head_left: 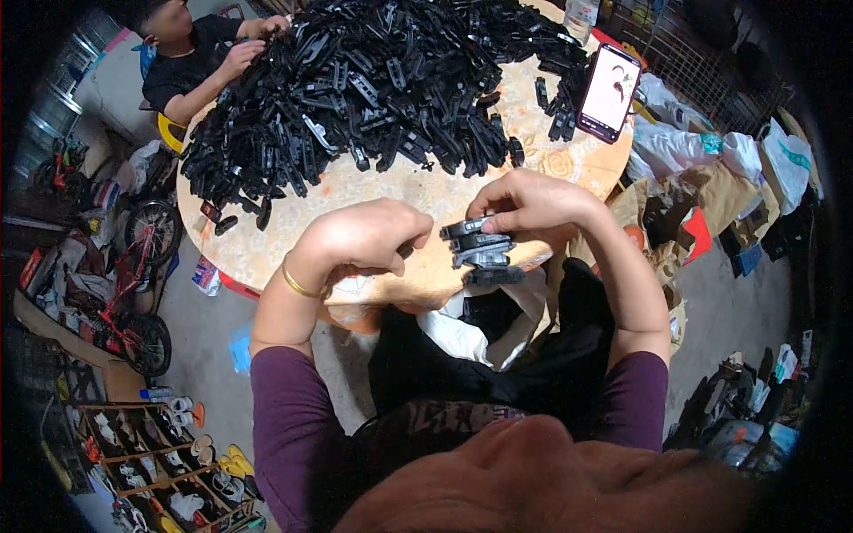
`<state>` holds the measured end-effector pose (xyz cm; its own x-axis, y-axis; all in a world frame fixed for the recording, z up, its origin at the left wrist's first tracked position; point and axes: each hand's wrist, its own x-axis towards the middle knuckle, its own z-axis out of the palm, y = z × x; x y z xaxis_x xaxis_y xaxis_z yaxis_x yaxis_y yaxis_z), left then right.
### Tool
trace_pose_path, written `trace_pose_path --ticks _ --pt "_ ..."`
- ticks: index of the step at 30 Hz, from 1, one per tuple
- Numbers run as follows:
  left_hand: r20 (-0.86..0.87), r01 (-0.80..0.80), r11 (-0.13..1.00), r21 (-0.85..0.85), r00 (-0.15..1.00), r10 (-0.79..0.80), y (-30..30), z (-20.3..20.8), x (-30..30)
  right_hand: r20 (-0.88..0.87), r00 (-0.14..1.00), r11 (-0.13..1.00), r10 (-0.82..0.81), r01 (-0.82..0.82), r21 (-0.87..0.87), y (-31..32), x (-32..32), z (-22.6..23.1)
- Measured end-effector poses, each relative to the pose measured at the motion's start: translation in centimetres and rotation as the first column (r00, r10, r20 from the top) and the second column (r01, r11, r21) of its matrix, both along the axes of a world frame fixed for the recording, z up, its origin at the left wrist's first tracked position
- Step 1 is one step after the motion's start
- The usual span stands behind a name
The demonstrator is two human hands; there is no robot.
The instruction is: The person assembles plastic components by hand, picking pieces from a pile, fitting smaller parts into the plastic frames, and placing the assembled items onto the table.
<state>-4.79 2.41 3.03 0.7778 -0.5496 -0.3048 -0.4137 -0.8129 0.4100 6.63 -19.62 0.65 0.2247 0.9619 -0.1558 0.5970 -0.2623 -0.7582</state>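
Several slim black plastic parts (481, 252) are lined up one behind another at the table's near edge, just above an open white bag (455, 333). With thumb and fingers closed, my right hand (531, 202) grips the farthest part of this row. To the left, apart from the row, my left hand (378, 233) hovers low over the table with its fingers curled in. Whatever those fingers hold, if anything, is hidden. Black parts also fill the bag's opening in shadow, too dark to make out singly.
A big heap of similar black parts (355, 89) covers the far side of the round table (346, 200). A phone (609, 93) stands propped at the right, near a clear container (580, 18). Another person (200, 62) handles parts at the far left. Bags (675, 147) crowd the right.
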Motion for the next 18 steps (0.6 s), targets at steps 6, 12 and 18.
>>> trace_pose_path --ticks 6,12,18 --pt "0.221 -0.238 0.861 -0.449 0.904 0.366 -1.0 -2.6 2.7 -0.006 0.979 0.979 0.202 -0.202 0.027 -0.9 -0.3 -0.4" --pt "-0.361 -0.468 0.206 -0.859 0.841 0.403 -3.1 -5.4 4.3 0.201 0.859 0.859 -0.472 0.396 0.324 0.4 -1.3 -0.2" --pt "0.273 -0.207 0.593 -0.778 0.739 0.616 -2.2 -4.9 5.4 0.380 0.795 0.846 -0.473 0.288 0.449 0.7 -0.5 -1.7"
